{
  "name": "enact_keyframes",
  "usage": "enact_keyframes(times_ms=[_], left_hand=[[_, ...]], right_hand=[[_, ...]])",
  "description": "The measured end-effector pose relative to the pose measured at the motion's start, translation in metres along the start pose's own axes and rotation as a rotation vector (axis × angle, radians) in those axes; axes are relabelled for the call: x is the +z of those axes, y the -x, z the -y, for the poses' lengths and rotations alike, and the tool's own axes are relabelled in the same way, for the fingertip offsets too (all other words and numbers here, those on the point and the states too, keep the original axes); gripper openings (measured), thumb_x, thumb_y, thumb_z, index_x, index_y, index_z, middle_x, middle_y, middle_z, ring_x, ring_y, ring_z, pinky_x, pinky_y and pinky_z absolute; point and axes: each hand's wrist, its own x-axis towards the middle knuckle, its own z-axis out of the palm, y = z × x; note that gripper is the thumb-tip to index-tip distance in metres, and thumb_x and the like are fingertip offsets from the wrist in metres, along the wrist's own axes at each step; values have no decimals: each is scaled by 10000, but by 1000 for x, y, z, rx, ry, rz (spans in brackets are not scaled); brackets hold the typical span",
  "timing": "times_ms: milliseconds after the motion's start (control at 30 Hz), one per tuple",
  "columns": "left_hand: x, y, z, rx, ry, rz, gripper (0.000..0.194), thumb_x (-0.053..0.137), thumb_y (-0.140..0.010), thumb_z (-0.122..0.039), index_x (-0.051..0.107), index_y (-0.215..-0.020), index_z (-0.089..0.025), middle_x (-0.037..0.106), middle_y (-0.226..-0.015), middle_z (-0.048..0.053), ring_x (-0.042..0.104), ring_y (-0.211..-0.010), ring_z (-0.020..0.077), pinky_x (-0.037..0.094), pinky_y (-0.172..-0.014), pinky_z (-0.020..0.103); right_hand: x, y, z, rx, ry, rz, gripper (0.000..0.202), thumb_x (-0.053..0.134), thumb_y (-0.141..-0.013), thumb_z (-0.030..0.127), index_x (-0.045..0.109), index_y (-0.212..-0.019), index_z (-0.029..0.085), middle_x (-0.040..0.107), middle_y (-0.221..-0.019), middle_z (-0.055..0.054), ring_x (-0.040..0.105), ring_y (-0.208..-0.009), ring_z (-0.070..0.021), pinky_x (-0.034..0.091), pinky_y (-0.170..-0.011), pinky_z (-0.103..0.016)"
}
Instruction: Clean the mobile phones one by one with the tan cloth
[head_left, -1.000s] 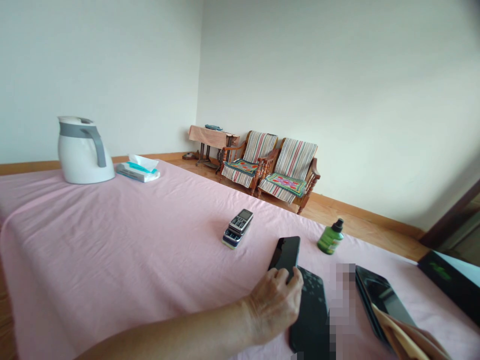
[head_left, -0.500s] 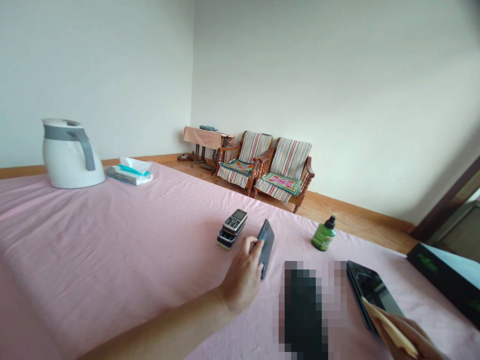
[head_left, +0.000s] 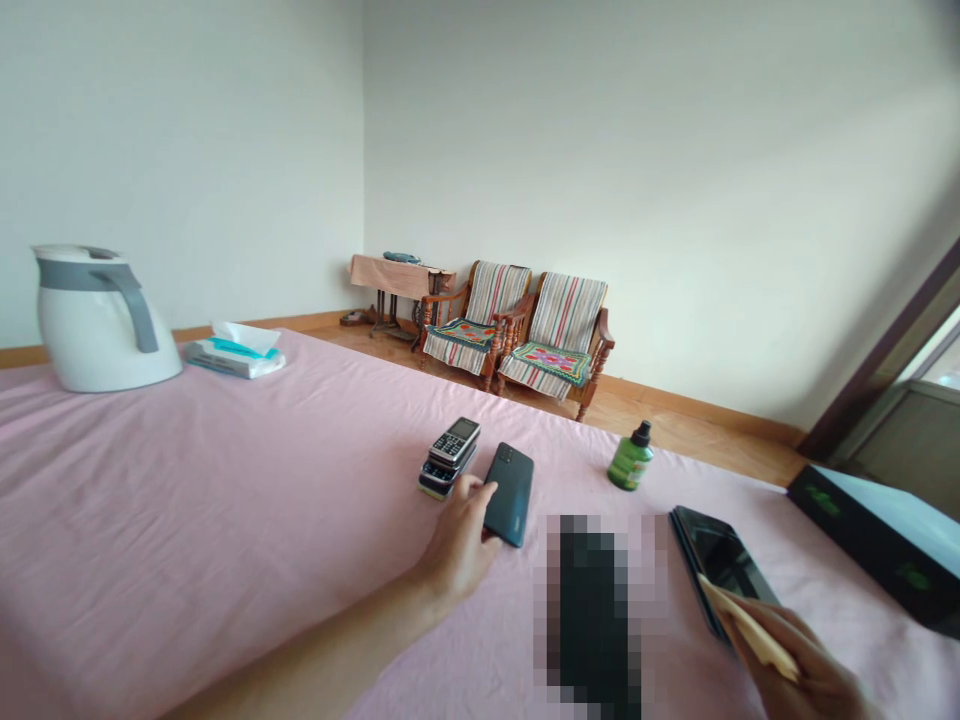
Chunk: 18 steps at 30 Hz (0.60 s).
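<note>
Two bare hands, mine, work over a pink cloth [head_left: 300, 500] that covers the broad surface before me. My left hand [head_left: 463, 540] grasps a dark blue phone [head_left: 512, 492] by its left edge, a fingertip on the upper part of that side and another digit by the near corner. The phone's back is up, its cameras at the far end; I cannot tell whether it rests fully on the cloth or is slightly raised. Just beyond my fingers, to the left, sits a stack of keypad phones [head_left: 451, 450].

My right hand [head_left: 806, 655], at the lower right, is closed around a tan item [head_left: 754, 630], perhaps folded cloth. Its tip meets the near left side of a glossy black slab [head_left: 724, 555], which seems to lie on another thin one. Between my hands is a dark oblong [head_left: 592, 610], too blurred to name. A green bottle [head_left: 628, 462] stands upright beyond them.

I judge the step in hand to be placing or picking up the blue phone; one still view cannot settle which. Either way, the next move calls for steady pressure on the phone's edge, without nudging the stacked phones beside it.
</note>
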Motion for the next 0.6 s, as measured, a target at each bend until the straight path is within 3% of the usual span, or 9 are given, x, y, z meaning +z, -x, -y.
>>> enact_keyframes(times_ms=[333,467,600], left_hand=[[-11,-4,2,145,-123,66,412,529,-725,84,606,-1032,-180,585,-1027,44,598,-993,199,473,-928,346],[-10,-6,-2,196,-122,27,387,500,-769,70,592,-1059,-168,588,-1030,59,584,-1026,214,457,-952,373],[-9,-7,-5,209,-69,-49,376,484,-811,31,572,-1113,-175,579,-1032,62,596,-997,204,488,-910,360]], right_hand=[[7,-2,-11,19,-25,-17,296,664,-620,423,772,-829,244,725,-912,-7,678,-847,-228,522,-631,-202],[6,-5,-18,33,-29,16,320,672,-610,398,771,-871,241,721,-962,-10,677,-891,-237,517,-608,-197],[5,-1,-7,56,-16,37,326,652,-626,398,769,-881,233,716,-976,-12,671,-901,-237,509,-616,-203]])
